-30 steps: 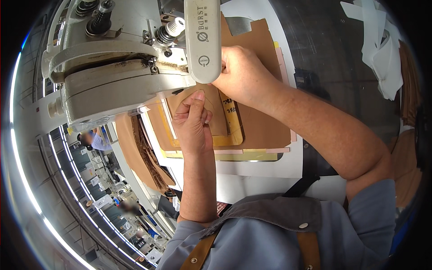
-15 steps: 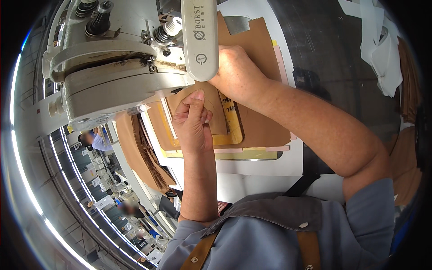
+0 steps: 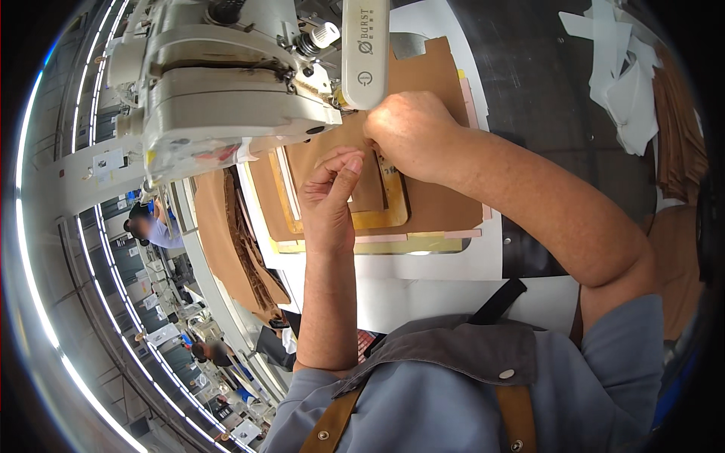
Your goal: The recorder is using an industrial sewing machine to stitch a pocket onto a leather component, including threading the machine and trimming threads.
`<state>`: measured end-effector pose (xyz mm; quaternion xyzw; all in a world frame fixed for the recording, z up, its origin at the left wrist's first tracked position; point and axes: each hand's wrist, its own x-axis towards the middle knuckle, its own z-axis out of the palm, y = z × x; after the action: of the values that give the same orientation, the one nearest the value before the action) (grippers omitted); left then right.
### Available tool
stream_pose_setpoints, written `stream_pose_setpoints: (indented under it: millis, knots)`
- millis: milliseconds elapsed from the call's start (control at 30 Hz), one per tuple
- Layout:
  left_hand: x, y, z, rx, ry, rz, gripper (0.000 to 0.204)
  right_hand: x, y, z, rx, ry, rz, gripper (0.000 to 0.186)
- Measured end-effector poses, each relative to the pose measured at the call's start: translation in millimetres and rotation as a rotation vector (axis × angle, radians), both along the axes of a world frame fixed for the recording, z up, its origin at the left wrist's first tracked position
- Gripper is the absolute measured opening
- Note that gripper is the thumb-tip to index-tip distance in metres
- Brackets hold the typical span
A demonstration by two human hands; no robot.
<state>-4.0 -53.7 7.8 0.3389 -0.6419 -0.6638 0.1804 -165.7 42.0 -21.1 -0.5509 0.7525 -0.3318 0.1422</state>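
Observation:
Under a white sewing machine head (image 3: 234,113) lies a brown fabric panel (image 3: 445,204) with a yellow frame template (image 3: 396,208) on it. A smaller brown fabric piece (image 3: 370,189) sits inside that frame. Over the frame, my left hand (image 3: 330,200) is closed, thumb pressed against the bent index finger. What it pinches, if anything, is too small to make out. My right hand (image 3: 415,136) is closed in a loose fist just below the machine's white front bar (image 3: 366,57). Its fingertips point toward my left hand, and whatever they grip is hidden.
A white board (image 3: 483,260) lies beneath the panel on a dark tabletop (image 3: 529,98). At left, brown fabric pieces (image 3: 230,249) are stacked. White scraps (image 3: 623,90) and folded brown fabric (image 3: 676,128) lie at far right. Co-workers sit at machines in the left background.
My right hand has come out from behind the front bar, down toward my left hand. My left hand stays over the frame, still closed. The whole view has shifted slightly.

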Motion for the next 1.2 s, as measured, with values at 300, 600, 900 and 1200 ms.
stream_pose_setpoints:
  millis: [300, 600, 900, 1200]
  knots:
    - [-5.5, -3.8, -22.4, 0.110, 0.161, -0.100, 0.015, 7.5, 21.2, -7.3, -0.136, -0.228, 0.133, 0.005]
    - [4.8, 8.5, -18.5, 0.019, 0.110, 0.151, 0.044, 3.4, 47.1, 28.9, 0.168, -0.643, 0.140, 0.022]
    - [-6.7, 10.2, -12.1, 0.153, -0.036, 0.182, 0.032, -0.6, 71.3, 41.9, 0.201, -0.403, 0.256, 0.024]
    - [-34.9, -4.9, -21.6, 0.031, 0.024, 0.126, 0.032, -16.6, 80.0, 41.0, -0.022, -0.483, 0.065, 0.022]
